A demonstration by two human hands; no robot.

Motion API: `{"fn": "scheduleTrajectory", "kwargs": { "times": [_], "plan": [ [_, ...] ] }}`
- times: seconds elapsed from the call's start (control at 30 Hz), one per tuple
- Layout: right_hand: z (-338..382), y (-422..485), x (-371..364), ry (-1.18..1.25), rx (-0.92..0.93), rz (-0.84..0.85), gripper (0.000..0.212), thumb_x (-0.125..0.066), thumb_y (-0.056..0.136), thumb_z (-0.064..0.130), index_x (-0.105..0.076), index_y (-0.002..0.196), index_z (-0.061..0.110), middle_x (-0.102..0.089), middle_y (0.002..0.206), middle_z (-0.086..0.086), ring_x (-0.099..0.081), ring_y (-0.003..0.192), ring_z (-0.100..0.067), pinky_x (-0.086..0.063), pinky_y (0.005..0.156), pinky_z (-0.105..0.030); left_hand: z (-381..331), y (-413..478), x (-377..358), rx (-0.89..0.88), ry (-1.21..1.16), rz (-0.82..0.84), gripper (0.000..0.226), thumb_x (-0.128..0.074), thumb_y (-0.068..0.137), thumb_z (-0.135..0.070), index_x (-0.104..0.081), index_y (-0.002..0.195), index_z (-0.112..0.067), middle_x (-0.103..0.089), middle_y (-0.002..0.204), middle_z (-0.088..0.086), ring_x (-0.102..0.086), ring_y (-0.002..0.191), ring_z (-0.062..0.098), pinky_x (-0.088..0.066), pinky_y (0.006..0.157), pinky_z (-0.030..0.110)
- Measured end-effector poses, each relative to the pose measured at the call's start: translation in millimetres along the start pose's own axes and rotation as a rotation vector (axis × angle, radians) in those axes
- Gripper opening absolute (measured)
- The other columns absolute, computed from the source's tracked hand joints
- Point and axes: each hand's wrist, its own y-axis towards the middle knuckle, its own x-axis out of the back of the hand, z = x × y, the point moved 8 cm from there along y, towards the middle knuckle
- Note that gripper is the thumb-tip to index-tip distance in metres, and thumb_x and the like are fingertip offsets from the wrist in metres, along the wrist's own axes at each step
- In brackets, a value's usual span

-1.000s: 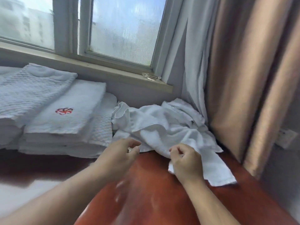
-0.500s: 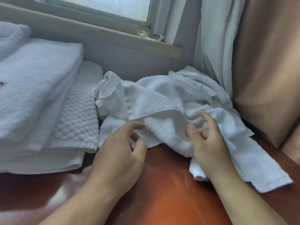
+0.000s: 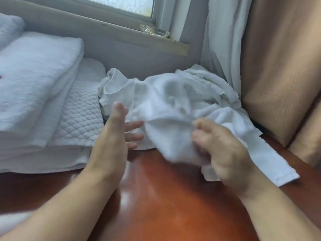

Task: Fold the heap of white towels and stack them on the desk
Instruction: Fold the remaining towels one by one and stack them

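Across the bottom of the view, a glossy reddish-brown wooden desk [image 3: 165,202] is seen. Its right edge is bordered by a heavy tan curtain [image 3: 281,66], with a thin white curtain [image 3: 220,40] hung beside it. At the desk's far left corner a tall stack of folded white towels [image 3: 34,80] is laid, a quilted one low in it. Just beside that stack, toward the far right corner, the crumpled heap of white terry towels [image 3: 173,91] is piled against the wall. It is rumpled and unfolded, with one flat strip trailed toward the right edge. A blurred front fold of the heap is clamped in the curled fingers of the right hand [image 3: 224,150]. The left hand [image 3: 111,141] is held beside that fold, fingers straight and spread apart; contact cannot be judged. On the grey window sill [image 3: 104,30] a small clear plastic wrapper [image 3: 154,31] is seen.
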Motion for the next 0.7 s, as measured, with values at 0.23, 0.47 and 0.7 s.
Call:
{"fn": "scheduleTrajectory", "kwargs": {
  "times": [0.23,0.47,0.7],
  "plan": [
    [-5,-19,-36,-0.082,-0.210,0.433,0.030,-0.063,0.089,0.042,-0.076,0.079,0.017,-0.068,0.074,0.004,-0.062,0.072,-0.004,-0.043,0.059,-0.010,-2,7,8,0.031,0.049,0.089,0.085,-0.077,0.067,-0.025,-0.044,0.145,-0.030,-0.075,0.107,0.007,-0.073,0.098,0.030,-0.056,0.089,0.052],
    [-39,2,30,-0.687,-0.296,-0.089,0.032,-0.065,0.089,0.048,-0.066,0.120,0.042,-0.059,0.122,0.027,-0.056,0.105,0.006,-0.040,0.083,-0.012,-22,-5,19,-0.215,0.273,-0.158,0.091,-0.047,0.060,-0.016,-0.038,0.141,-0.056,-0.061,0.116,-0.024,-0.062,0.094,0.010,-0.051,0.081,0.029],
    [-56,2,26,-0.762,-0.364,-0.023,0.032,-0.052,0.097,0.039,-0.063,0.126,0.044,-0.065,0.107,0.029,-0.058,0.096,0.012,-0.038,0.075,-0.006,-72,-46,-25,-0.797,1.095,-0.131,0.053,-0.045,0.073,-0.022,-0.072,0.117,-0.035,-0.073,0.103,-0.012,-0.066,0.095,0.012,-0.031,0.109,0.040]
  ]
}}
